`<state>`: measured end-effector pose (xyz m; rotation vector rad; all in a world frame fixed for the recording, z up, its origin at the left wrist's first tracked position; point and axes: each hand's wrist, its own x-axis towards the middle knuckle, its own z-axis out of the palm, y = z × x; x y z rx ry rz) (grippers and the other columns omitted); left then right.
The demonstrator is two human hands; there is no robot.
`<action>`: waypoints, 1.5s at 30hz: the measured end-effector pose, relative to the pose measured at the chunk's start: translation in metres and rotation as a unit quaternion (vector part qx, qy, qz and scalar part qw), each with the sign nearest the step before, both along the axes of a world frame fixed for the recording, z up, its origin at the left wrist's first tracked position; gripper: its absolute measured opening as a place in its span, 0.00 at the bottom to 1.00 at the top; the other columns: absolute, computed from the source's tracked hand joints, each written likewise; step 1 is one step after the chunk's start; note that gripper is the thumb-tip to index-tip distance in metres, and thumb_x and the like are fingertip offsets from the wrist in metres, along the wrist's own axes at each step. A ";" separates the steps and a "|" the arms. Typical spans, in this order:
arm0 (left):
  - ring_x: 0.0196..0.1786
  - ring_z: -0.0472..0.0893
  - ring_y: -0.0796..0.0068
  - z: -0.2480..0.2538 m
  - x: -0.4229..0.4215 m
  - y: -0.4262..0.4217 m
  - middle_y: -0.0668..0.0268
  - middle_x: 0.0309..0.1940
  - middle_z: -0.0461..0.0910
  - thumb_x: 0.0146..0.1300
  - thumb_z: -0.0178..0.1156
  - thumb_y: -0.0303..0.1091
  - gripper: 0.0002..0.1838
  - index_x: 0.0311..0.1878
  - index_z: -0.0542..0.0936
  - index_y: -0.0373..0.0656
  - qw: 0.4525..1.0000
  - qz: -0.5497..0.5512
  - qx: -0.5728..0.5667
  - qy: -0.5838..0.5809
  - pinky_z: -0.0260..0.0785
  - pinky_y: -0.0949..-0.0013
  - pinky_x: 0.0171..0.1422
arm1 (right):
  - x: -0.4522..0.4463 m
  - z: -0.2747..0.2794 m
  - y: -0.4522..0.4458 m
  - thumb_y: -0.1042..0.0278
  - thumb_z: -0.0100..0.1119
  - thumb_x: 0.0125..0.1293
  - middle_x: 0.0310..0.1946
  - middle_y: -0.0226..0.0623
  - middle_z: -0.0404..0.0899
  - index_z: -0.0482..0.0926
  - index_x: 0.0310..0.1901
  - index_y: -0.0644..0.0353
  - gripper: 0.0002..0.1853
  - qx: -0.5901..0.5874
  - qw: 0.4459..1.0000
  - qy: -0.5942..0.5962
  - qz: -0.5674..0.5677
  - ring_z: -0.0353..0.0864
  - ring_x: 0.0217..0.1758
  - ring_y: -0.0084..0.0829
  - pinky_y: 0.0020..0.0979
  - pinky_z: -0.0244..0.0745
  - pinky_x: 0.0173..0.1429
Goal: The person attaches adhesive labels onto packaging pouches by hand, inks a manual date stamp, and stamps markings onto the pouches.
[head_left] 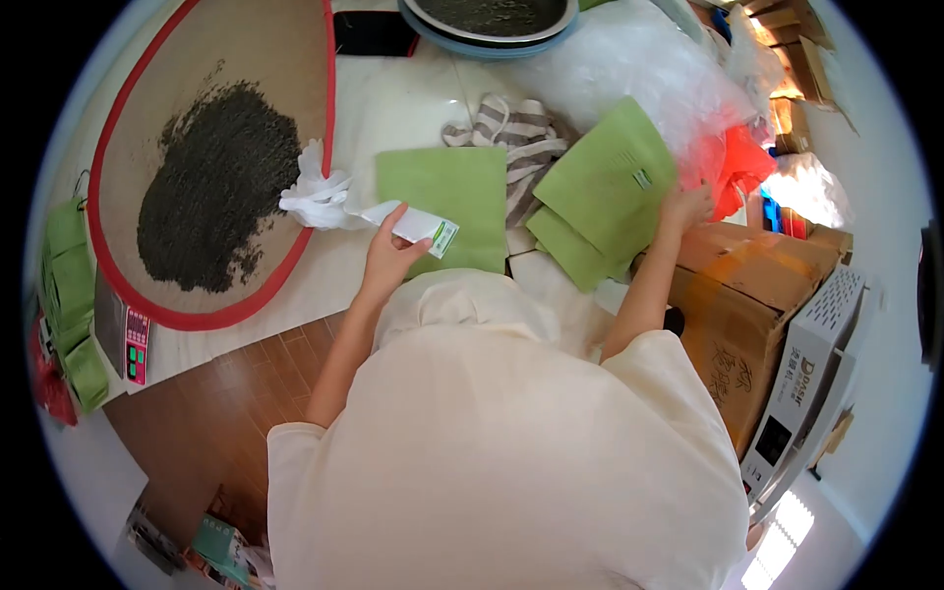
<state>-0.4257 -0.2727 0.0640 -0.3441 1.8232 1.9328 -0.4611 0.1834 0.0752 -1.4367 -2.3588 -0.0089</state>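
Observation:
My left hand (390, 258) pinches a white label strip (405, 221) with a green-and-white printed end, above a flat green bag (442, 187). A crumpled white plastic piece (320, 192) lies at the strip's left, over the red rim of a round tray. On the right, my right hand (686, 207) is at the edge of another green bag (615, 177) that bears a small label. Its fingers are bent, and what they grip, if anything, I cannot make out. Red plastic (739, 169) lies just beyond that hand. A second green sheet (570, 246) shows beneath the labelled bag.
The round tray (108, 147) holds dark loose material (221, 187). Striped cloth (526, 133) lies between the green bags. Clear plastic (629, 59) and a bowl (492, 15) sit at the back. Cardboard boxes (728, 315) stand right; a scale (136, 344) and green bags (67, 285) are left.

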 end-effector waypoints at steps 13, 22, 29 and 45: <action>0.30 0.71 0.87 0.029 -0.012 -0.003 0.73 0.28 0.77 0.67 0.57 0.41 0.14 0.44 0.80 0.39 0.995 0.005 -0.084 0.051 0.64 0.81 0.36 | -0.018 0.050 -0.266 0.72 0.63 0.61 0.32 0.33 0.79 0.75 0.51 0.61 0.16 -0.597 0.566 -0.049 0.566 0.75 0.33 0.22 0.26 0.72 0.40; 0.14 0.66 0.75 0.049 -0.014 -0.004 0.64 0.09 0.67 0.64 0.58 0.51 0.26 0.23 0.79 0.35 0.963 -0.034 -0.256 0.081 0.57 0.67 0.22 | -0.015 0.061 -0.272 0.72 0.64 0.58 0.29 0.37 0.77 0.77 0.45 0.59 0.12 -0.454 0.600 0.007 0.659 0.76 0.32 0.34 0.32 0.72 0.40; 0.22 0.75 0.51 0.029 -0.010 -0.012 0.49 0.15 0.72 0.66 0.52 0.54 0.29 0.24 0.80 0.34 0.914 -0.130 -0.374 0.091 0.63 0.54 0.29 | -0.017 0.057 -0.261 0.72 0.62 0.59 0.32 0.37 0.79 0.79 0.36 0.59 0.05 -0.225 0.585 0.046 0.777 0.76 0.33 0.33 0.31 0.71 0.38; 0.53 0.73 0.48 -0.054 0.021 -0.021 0.46 0.52 0.72 0.66 0.51 0.35 0.27 0.66 0.63 0.36 0.922 -0.187 -0.311 0.134 0.66 0.57 0.58 | -0.009 -0.103 -0.258 0.66 0.63 0.59 0.25 0.40 0.82 0.82 0.36 0.67 0.11 -0.515 0.776 0.059 0.359 0.79 0.27 0.29 0.30 0.73 0.36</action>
